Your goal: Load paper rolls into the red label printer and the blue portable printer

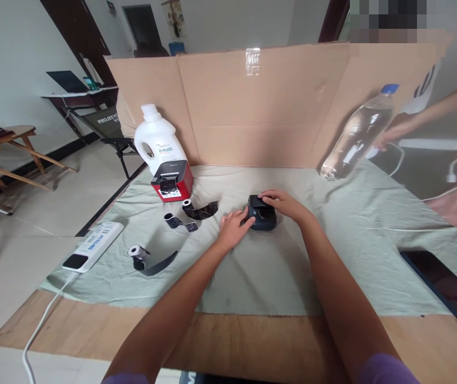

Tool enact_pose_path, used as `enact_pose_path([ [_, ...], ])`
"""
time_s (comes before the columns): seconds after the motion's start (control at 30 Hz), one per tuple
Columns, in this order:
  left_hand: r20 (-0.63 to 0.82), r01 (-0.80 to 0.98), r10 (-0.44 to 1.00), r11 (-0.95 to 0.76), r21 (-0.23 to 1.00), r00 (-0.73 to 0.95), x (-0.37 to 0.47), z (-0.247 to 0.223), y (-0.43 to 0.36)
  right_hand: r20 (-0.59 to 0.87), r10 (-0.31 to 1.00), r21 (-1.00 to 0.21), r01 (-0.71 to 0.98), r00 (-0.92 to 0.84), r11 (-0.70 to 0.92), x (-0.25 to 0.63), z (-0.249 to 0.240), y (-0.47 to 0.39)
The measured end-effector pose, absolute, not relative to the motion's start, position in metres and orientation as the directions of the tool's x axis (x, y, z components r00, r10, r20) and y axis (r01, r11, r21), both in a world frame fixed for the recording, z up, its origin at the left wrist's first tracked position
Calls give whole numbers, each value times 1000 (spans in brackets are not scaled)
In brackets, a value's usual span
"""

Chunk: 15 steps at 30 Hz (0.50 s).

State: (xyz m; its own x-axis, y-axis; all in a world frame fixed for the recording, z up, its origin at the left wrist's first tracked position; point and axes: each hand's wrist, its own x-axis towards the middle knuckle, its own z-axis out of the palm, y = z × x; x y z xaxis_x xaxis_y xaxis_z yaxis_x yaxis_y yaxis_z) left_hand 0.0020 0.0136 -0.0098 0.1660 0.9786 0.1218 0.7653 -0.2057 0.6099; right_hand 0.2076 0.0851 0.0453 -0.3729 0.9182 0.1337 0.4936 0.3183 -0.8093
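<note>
A small dark portable printer point(263, 220) with a flap-like top sits on the green cloth between my two hands. My left hand point(234, 228) is closed against its left side, the thumb on the near left corner. From the right, my right hand point(286, 205) grips its top edge, fingers over the far side and thumb on the lid. Left of my left hand lie loose rolls of dark printed paper: one roll point(201, 210), a smaller one point(181, 222) and one with a long tail point(150, 261). Whether paper is inside the printer I cannot tell.
A red and black printer point(173, 181) stands before a white detergent jug point(158, 136). A white power strip point(93, 248) lies left, a phone point(444, 288) right. A tilted clear bottle point(358, 133) leans near a cardboard screen point(260, 117). Another person's arm point(436, 112) reaches in, holding a white cable.
</note>
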Motion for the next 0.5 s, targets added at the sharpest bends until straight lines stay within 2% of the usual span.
enact_pose_path([
  [0.07, 126, 766, 979, -206, 609, 163, 2, -10, 14, 60, 927, -800, 538, -370, 267, 206, 49, 84],
  [0.13, 132, 763, 977, -212, 610, 166, 2, -10, 13, -6, 960, -803, 573, -279, 162, 203, 50, 84],
  [0.3, 132, 764, 976, -219, 607, 175, 2, -10, 13, -189, 971, -868, 488, -148, -94, 202, 44, 85],
  [0.5, 113, 776, 980, -200, 597, 166, 2, -9, 13, -225, 971, -880, 444, -84, -166, 202, 39, 86],
])
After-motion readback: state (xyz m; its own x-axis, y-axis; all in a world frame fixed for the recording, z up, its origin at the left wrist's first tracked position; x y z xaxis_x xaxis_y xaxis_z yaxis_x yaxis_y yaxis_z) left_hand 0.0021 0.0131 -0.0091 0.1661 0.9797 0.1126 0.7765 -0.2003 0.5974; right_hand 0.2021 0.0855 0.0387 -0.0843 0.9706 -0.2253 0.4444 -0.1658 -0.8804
